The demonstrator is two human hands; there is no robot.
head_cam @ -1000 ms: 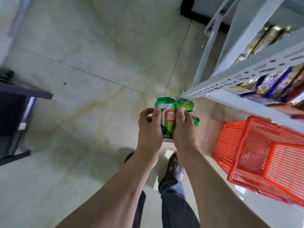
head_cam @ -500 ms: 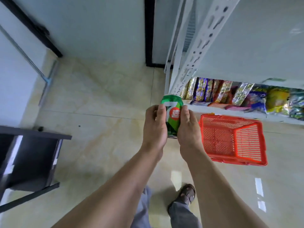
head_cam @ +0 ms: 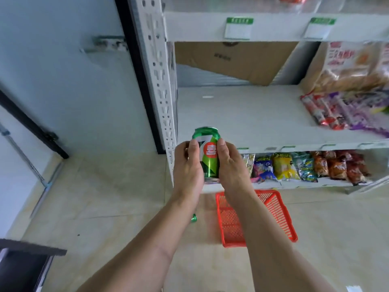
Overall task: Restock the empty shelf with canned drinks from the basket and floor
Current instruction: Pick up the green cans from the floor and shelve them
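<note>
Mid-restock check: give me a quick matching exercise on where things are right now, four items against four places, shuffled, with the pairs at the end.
Items
1. green can
2. red basket
3. cardboard box
4. second green can

Places
A. on the floor, left of the forearms
B. at the back of the middle shelf
C. on the floor below the bottom shelf
D. between the left hand and the right hand

Pairs: 1-D, 2-C, 3-B, 4-A
</note>
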